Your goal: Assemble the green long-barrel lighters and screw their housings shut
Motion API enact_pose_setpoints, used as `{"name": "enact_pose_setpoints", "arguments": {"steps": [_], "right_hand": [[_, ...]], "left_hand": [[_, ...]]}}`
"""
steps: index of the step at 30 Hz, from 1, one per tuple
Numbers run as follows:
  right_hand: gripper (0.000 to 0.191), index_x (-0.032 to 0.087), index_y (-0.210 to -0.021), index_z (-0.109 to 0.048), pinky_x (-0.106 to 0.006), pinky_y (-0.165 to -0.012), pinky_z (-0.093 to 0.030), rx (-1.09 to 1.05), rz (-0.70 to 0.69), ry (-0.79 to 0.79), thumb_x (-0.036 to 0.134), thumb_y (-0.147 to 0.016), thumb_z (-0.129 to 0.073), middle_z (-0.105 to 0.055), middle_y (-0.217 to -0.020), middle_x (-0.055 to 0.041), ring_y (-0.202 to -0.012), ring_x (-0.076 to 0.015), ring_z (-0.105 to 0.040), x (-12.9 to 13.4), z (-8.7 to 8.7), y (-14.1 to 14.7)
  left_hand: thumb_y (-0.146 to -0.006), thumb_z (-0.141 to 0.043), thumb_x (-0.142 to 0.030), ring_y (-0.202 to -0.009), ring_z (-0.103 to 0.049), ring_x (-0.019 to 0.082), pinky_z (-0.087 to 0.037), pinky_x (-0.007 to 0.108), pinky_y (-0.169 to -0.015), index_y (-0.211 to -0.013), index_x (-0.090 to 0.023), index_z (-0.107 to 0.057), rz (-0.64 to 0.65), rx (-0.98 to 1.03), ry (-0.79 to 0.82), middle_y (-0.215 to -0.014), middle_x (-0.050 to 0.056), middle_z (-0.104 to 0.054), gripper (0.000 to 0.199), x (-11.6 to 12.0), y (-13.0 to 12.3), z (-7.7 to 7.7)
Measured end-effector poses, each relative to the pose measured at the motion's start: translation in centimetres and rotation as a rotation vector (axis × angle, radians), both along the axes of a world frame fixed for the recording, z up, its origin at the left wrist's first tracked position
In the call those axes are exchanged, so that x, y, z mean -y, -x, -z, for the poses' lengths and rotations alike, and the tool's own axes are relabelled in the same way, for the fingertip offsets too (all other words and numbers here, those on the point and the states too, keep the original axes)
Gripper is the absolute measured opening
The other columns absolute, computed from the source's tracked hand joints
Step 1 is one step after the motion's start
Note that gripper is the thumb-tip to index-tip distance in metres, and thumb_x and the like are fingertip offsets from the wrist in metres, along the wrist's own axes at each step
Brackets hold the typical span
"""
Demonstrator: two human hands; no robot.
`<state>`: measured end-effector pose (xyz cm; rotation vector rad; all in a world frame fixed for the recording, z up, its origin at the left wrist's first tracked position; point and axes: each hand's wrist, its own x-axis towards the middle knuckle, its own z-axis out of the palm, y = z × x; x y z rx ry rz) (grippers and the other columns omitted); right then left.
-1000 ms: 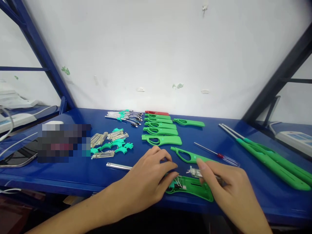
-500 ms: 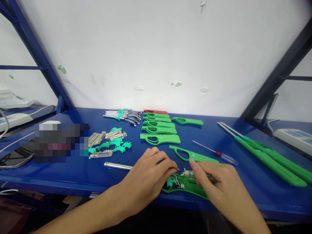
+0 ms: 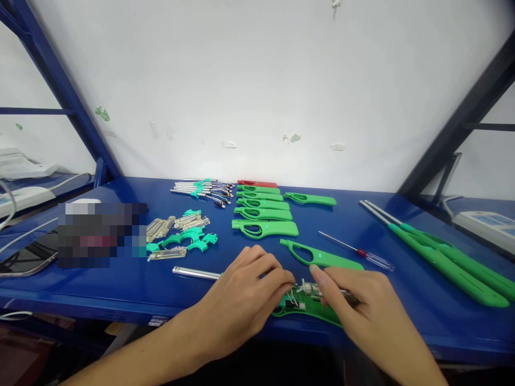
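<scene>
A long-reach lighter's green half shell [image 3: 317,313] lies open near the table's front edge, with white wires and a teal piece inside. Its silver metal tube [image 3: 197,273] points left. My left hand [image 3: 251,289] is closed over the tube end of the shell, thumb and index finger pinched together; what they pinch is mostly hidden. In my right hand [image 3: 362,300] is a clear fuel tank [image 3: 311,288], gripped over the shell with its valve end toward my left fingertips. Just behind, an empty green half shell [image 3: 328,258] lies on the table.
Several green half shells [image 3: 265,229] and a red one [image 3: 257,184] are stacked in a row behind. At left lie metal tubes with wires [image 3: 193,187], clear tanks [image 3: 167,253] and teal triggers [image 3: 193,234]. A screwdriver [image 3: 374,259] and two lighters [image 3: 450,262] lie right.
My left fingers have shifted slightly right, closer to the fuel tank's valve end. The tank and right hand have hardly moved.
</scene>
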<state>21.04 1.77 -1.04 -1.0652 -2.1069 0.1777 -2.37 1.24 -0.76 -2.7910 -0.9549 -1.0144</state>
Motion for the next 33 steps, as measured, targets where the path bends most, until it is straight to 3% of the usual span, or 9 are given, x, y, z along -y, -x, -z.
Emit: {"name": "enact_pose_setpoints", "arguments": {"steps": [33], "right_hand": [[0.049, 0.022, -0.068, -0.043, -0.025, -0.052, -0.033, 0.061, -0.066, -0.047, 0.038, -0.114, -0.051, -0.046, -0.057, 0.0081, -0.048, -0.0063, -0.045, 0.12, 0.02, -0.07]], "left_hand": [[-0.112, -0.052, -0.009, -0.087, -0.061, 0.019, -0.051, 0.035, -0.086, -0.106, -0.011, -0.067, 0.063, 0.036, -0.074, -0.099, 0.006, -0.074, 0.016, 0.06, -0.23, -0.36]]}}
